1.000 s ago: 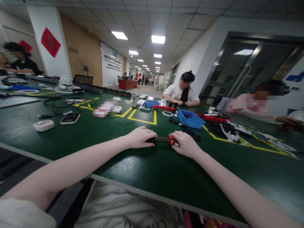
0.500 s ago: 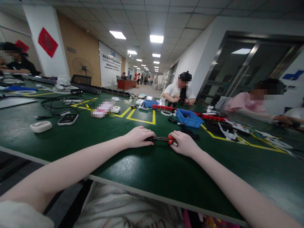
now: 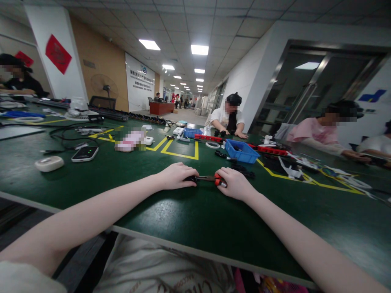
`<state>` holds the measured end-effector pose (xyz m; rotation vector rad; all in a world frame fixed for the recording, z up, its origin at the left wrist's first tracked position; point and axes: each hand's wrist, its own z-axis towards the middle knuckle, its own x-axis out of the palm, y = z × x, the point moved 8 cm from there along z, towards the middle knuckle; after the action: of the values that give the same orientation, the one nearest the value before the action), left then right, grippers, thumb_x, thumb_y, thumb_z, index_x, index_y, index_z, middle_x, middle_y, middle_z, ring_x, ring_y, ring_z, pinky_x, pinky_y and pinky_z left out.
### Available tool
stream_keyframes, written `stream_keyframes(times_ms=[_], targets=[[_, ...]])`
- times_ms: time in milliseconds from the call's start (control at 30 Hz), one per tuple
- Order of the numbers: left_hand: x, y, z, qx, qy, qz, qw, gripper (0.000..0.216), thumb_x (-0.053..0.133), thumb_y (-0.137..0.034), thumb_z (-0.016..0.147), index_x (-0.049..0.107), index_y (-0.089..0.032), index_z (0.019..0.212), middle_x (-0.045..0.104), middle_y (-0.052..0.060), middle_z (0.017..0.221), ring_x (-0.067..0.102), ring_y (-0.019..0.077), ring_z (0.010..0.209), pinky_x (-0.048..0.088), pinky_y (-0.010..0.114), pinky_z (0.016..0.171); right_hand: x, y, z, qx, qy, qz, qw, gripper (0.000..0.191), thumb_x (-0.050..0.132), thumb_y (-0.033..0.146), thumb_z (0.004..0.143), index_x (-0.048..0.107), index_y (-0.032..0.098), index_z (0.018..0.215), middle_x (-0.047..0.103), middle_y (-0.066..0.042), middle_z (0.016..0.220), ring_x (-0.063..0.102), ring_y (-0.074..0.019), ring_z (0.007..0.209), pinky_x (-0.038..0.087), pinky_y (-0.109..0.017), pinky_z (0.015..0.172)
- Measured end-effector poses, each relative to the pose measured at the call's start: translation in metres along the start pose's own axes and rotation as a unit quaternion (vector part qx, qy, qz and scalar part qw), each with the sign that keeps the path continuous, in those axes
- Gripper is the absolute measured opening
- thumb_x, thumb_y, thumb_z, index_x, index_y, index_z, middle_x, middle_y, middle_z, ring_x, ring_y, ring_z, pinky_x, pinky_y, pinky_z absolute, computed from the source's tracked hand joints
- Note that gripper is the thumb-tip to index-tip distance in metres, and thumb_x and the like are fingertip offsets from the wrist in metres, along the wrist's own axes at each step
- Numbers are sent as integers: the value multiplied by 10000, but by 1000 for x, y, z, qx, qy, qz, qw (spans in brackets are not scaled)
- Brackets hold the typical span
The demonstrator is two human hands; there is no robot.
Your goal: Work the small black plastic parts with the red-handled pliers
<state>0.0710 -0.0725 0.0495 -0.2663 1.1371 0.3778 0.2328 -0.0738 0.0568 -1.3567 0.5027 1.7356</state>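
Observation:
Over the green table [image 3: 171,240], my right hand [image 3: 236,183] is closed round the red handles of a pair of pliers [image 3: 207,178]. The jaws of the pliers point left and meet a small black part [image 3: 191,178]. My left hand [image 3: 179,176] pinches that black part between thumb and fingers; most of it is hidden, so its kind does not show. Just beyond my right hand lie several dark pieces [image 3: 244,171] and a black connector-like piece [image 3: 220,154].
A blue bin [image 3: 242,154] stands beyond my right hand. At left are a phone-like device [image 3: 84,154], a white round case [image 3: 49,163] and black cables [image 3: 61,134]. A red strip [image 3: 208,138] and a white ring [image 3: 213,145] lie farther back. Co-workers sit across and at right.
The camera view has shifted slightly. Both hands keep their hold on the pliers and the black part. The co-worker across has moved a hand outward onto the table.

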Motion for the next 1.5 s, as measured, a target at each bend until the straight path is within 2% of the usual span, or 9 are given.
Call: stream_keyframes(times_ms=[833,1200,1500], targets=[[0,-1,-1,0,-4,4,1000,273,528,-395,952,546,-208,1150,689,34,1042,648,184,925,424,308,852,1,-1,-1,-1,3,2,1000,194,569,222,769,581,172,956,616,-72,924,549,-195,812,413,-298,705],[-2,0,0,-13,2,-23,1000,269,496,-392,971,568,-197,1142,682,62,1048,647,205,917,458,308,805,0,-1,-1,0,-2,9,1000,185,579,226,771,582,178,949,623,-70,911,559,-198,806,423,-302,699],[-3,-3,0,17,-16,-4,1000,262,508,-391,966,570,-202,1136,663,62,1076,625,196,957,443,312,845,1,-2,-1,-2,-3,0,1000,202,580,231,767,582,176,961,622,-73,921,557,-201,816,424,-305,711]])
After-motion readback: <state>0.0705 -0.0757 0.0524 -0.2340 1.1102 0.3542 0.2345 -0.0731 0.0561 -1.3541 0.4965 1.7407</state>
